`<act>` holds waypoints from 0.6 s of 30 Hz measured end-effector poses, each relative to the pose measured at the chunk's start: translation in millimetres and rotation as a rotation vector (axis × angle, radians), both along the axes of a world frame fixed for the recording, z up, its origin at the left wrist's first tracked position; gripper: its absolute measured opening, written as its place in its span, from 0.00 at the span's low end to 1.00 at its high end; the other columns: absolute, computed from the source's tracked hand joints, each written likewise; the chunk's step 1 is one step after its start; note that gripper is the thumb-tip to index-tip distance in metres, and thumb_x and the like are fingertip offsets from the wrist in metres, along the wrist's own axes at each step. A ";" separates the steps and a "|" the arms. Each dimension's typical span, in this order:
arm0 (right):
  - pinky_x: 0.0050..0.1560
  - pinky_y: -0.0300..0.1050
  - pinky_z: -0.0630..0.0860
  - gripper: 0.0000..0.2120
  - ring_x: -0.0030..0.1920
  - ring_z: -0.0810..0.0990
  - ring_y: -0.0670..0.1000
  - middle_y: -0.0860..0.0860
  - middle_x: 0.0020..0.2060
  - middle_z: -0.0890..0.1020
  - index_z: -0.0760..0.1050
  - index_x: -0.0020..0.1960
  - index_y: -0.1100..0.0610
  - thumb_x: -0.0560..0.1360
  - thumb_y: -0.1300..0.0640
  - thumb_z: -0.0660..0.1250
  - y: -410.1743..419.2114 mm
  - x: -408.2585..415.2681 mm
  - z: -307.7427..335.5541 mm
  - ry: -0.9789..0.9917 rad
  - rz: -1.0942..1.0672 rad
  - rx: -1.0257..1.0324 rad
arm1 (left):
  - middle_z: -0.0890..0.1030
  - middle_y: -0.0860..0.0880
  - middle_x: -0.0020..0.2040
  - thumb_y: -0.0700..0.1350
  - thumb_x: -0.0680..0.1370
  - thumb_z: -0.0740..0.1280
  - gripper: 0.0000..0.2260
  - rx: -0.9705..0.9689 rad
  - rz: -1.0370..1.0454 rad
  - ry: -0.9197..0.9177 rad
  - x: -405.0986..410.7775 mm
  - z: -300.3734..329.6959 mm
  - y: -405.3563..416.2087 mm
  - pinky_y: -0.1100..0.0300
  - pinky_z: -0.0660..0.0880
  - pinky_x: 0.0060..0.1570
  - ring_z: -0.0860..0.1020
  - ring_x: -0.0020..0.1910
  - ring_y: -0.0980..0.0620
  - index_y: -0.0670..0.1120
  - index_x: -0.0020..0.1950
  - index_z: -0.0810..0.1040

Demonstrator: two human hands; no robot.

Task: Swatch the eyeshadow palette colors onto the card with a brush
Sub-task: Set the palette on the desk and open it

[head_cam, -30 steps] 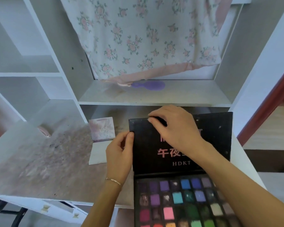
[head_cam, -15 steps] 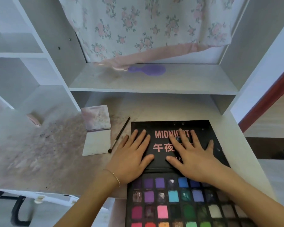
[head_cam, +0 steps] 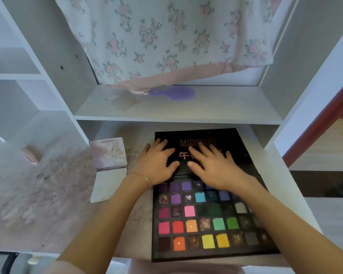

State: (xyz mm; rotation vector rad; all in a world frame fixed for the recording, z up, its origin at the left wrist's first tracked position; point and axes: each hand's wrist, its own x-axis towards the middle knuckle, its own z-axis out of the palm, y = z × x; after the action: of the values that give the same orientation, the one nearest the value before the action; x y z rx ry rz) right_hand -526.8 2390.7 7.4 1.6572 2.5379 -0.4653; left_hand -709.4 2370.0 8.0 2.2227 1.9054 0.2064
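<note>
A large black eyeshadow palette lies open on the desk, its many coloured pans facing up near me. Its black lid, printed MIDNIGHT, lies folded flat behind the pans. My left hand and my right hand both press flat on the lid with straight, spread fingers. To the left of the palette lies a small open card booklet with a marbled pink upper page and a white lower page. The brush is hidden behind my left hand and wrist.
A white shelf runs across above the desk, with a purple hairbrush on it and a floral cloth hanging down behind. The desk surface at left is smudged with powder. A small pink object lies at far left.
The lid went from standing upright in my hands to lying flat under both pressed palms. The view has since tilted down, showing more pans; the brush seen beside the booklet is now covered.
</note>
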 end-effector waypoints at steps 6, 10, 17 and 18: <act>0.67 0.64 0.33 0.27 0.73 0.35 0.55 0.45 0.74 0.40 0.41 0.71 0.36 0.74 0.33 0.36 -17.7 -5.8 -5.7 -0.066 0.076 -0.036 | 0.74 0.51 0.60 0.48 0.75 0.64 0.12 0.413 0.180 -0.417 -12.1 7.4 -53.9 0.65 0.62 0.60 0.68 0.61 0.57 0.47 0.57 0.78; 0.68 0.63 0.34 0.26 0.73 0.36 0.55 0.45 0.75 0.41 0.44 0.72 0.36 0.75 0.35 0.37 -6.4 -9.1 -3.2 -0.039 0.066 -0.043 | 0.74 0.55 0.53 0.41 0.75 0.65 0.09 0.456 0.331 -0.461 -30.9 2.2 -74.4 0.75 0.61 0.52 0.70 0.54 0.59 0.46 0.54 0.79; 0.70 0.59 0.50 0.26 0.73 0.52 0.55 0.50 0.74 0.55 0.51 0.73 0.45 0.78 0.41 0.50 -7.5 -38.5 5.1 0.101 0.073 0.116 | 0.78 0.48 0.47 0.39 0.75 0.65 0.07 0.580 0.598 -0.522 -85.6 -6.1 -88.7 0.62 0.67 0.44 0.75 0.44 0.53 0.44 0.51 0.79; 0.69 0.58 0.54 0.26 0.72 0.55 0.54 0.50 0.73 0.58 0.52 0.73 0.46 0.78 0.42 0.52 -9.1 -47.0 7.5 0.158 0.121 0.138 | 0.78 0.47 0.48 0.40 0.75 0.65 0.07 0.569 0.641 -0.534 -94.5 -8.4 -87.6 0.60 0.68 0.45 0.75 0.44 0.52 0.44 0.52 0.78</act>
State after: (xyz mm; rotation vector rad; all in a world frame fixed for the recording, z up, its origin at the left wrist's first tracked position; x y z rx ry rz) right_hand -573.8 2381.5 15.0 1.5533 2.8252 -0.4363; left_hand -803.9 2282.3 -0.4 1.4537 2.3177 1.4241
